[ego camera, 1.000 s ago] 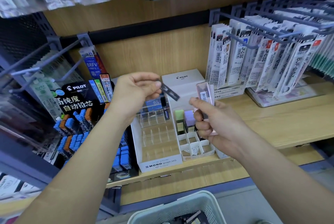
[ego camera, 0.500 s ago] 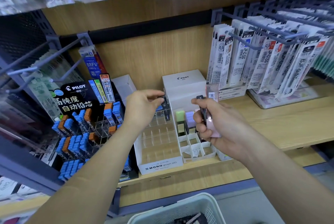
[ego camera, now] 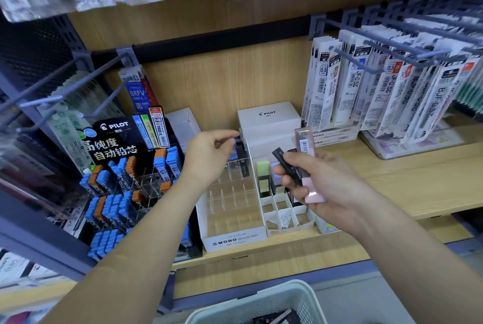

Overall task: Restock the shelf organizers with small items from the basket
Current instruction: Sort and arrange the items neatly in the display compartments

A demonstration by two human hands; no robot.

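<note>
**Left hand** (ego camera: 209, 160), centre of the frame: grip closed, thumb and forefinger pinching the top end of a dark lead case (ego camera: 243, 157). Case upright in the back row of the MONO organizer (ego camera: 235, 239), at the right end of that row. Organizer a white tray with clear dividers, label on its front wall.

**Right hand** (ego camera: 329, 187), right of centre, just beside the organizer and over the card-divided tray (ego camera: 285, 215). Grip closed around two items at once:
- a second dark case (ego camera: 279, 156), slanting up to the left from under the thumb;
- a pink case (ego camera: 304, 146) with a barcode label, held near upright, lower end lying against the fingers.

**Card-divided tray:** touching the right wall of the MONO organizer. A green block (ego camera: 262, 167) and a pale purple block (ego camera: 274, 166) in its back compartments.

**Behind and beside the trays:**
- White PILOT box (ego camera: 269, 117) directly behind both trays, against the wooden back panel.
- Black PILOT display (ego camera: 117, 138) at the left of the frame, tiers stocked with blue and orange lead cases (ego camera: 109, 208).
- All standing on the wooden shelf (ego camera: 405, 182).

**Upper right:** refill packs (ego camera: 366, 93) hanging from pegs. Further packets along the top edge, blurred.

**Bottom edge:** basket (ego camera: 248, 306) of pale mesh, below the shelf front and well apart from both hands. Dark items (ego camera: 277, 317) inside, too cropped to identify.
</note>
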